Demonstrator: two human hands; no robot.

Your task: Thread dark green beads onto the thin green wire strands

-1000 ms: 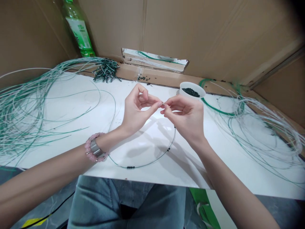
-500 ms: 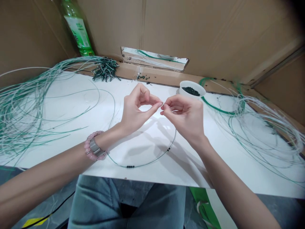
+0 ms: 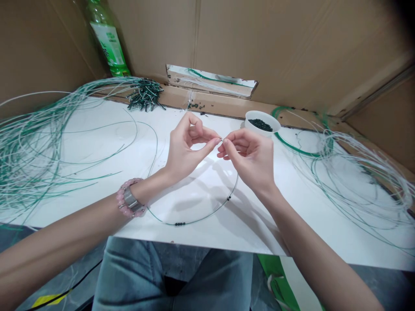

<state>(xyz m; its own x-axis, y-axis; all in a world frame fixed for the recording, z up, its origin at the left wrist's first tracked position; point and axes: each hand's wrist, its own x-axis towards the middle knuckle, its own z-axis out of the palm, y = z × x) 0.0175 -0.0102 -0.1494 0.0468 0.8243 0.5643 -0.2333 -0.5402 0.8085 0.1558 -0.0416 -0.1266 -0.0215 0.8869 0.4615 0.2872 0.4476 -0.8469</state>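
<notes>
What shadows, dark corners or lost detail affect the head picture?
Head view: soft shadows darken the white tabletop below the right hand; head view: black fills the top-right corner; head view: dark beads in the white bowl merge into one mass.

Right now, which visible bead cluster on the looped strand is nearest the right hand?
The small cluster at right, below the right hand. The other, a longer row, sits lower and further left, near the tabletop's front edge.
</notes>
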